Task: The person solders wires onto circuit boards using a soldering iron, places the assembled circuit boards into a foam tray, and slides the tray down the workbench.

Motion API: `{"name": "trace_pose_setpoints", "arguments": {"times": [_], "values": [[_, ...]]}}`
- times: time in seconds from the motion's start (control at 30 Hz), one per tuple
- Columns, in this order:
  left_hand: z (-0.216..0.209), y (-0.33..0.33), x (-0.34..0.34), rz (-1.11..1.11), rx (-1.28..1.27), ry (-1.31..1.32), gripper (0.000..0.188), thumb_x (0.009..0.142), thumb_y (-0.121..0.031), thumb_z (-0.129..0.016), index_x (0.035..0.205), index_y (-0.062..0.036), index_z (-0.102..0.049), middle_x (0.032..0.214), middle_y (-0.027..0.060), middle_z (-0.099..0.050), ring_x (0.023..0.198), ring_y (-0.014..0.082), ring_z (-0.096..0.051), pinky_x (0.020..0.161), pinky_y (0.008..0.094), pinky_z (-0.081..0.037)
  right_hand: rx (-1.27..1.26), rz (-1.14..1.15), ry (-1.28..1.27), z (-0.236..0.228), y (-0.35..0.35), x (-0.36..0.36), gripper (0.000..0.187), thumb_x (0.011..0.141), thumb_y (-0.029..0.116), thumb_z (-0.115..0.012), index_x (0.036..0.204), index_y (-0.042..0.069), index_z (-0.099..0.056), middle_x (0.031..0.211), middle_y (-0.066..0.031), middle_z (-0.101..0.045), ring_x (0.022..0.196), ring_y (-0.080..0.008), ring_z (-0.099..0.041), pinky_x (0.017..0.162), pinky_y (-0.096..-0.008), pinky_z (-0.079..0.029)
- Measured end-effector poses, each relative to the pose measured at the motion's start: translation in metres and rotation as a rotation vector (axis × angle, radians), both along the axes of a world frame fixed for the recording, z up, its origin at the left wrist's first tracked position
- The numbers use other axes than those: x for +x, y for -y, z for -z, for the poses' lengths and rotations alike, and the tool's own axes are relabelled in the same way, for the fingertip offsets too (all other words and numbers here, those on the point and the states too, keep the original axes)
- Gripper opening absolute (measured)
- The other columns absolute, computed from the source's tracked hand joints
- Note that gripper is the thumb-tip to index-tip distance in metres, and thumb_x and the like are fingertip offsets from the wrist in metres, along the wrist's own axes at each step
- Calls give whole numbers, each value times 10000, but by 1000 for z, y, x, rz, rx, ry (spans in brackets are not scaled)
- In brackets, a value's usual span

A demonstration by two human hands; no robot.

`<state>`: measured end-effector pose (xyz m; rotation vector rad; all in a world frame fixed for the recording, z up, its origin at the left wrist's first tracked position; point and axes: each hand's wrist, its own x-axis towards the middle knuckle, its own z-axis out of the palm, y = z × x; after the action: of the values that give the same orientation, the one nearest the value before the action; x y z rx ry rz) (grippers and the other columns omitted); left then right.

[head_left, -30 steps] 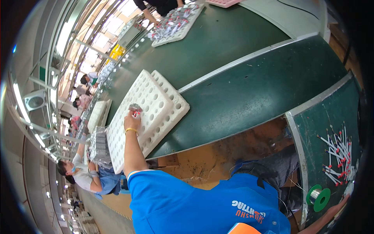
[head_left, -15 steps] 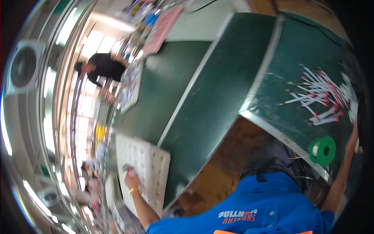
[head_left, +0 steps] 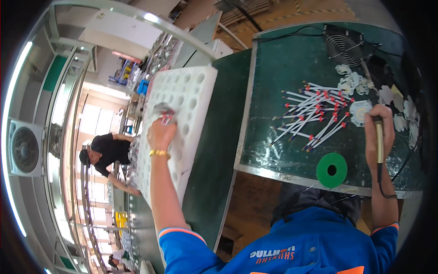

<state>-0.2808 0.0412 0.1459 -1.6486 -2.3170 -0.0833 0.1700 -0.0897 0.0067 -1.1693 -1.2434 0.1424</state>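
My left hand point(head_left: 160, 133), with a gold bracelet at the wrist, is over a white foam tray point(head_left: 195, 98) with rows of round holes. Its fingers are closed on a small silver-and-red part point(head_left: 166, 116), blurred, so its kind is unclear. At the right, my right hand point(head_left: 382, 123) grips a soldering iron point(head_left: 379, 141) with a pale handle, its cable trailing down along my forearm. Beside those fingers lies a white round board point(head_left: 359, 112). White wires with red ends point(head_left: 315, 112) are piled left of that board.
A green reel point(head_left: 325, 169) sits at the near bench edge. A black fan point(head_left: 343, 45) stands at the back, near more white boards point(head_left: 353, 83). A person in black point(head_left: 112, 148) works beyond the tray. A gap separates the bench from the green belt point(head_left: 211, 150).
The view has turned, bringing the bench further into the picture. The foam tray and my left hand now appear higher. My right hand, hidden at the rim before, now shows with the soldering iron.
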Motion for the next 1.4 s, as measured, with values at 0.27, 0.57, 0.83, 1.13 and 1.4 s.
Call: {"name": "trace_pose_setpoints", "arguments": {"times": [0.27,0.57,0.83,1.13,1.4], "values": [[91,-123,74,-24,-68,97,454,646,-442,-614,871,-49,-655,913,174,-635,881,318,-608,757,382,-479,25,-62,23,-4,-5,-4,133,714,-91,-528,776,18,-483,700,-79,-474,598,-170,-434,611,-290,-373],[109,-134,105,53,-153,64,416,675,-437,-596,821,-53,-662,856,148,-644,822,281,-624,698,371,-489,28,-94,114,0,-9,-6,147,689,-105,-530,766,12,-485,692,-65,-493,559,-187,-431,637,-313,-393],[94,-90,90,307,141,218,447,730,-464,-609,840,-32,-646,799,139,-634,713,281,-608,648,372,-468,23,-125,124,-2,-8,-9,149,709,-98,-536,800,7,-483,689,-63,-481,597,-158,-428,633,-298,-387],[126,43,194,558,-598,2264,508,906,-352,-440,1223,43,-407,836,3,-497,564,50,-338,490,182,-281,139,-199,183,5,-13,-13,178,679,-135,-536,794,-8,-489,705,-83,-496,561,-184,-440,514,-280,-358],[147,31,244,621,-893,2425,496,907,-329,-436,1215,58,-403,833,14,-492,590,76,-336,502,197,-289,-126,-219,-231,3,-8,-20,144,726,-89,-544,821,0,-481,692,-74,-480,579,-157,-465,528,-252,-388]]}}
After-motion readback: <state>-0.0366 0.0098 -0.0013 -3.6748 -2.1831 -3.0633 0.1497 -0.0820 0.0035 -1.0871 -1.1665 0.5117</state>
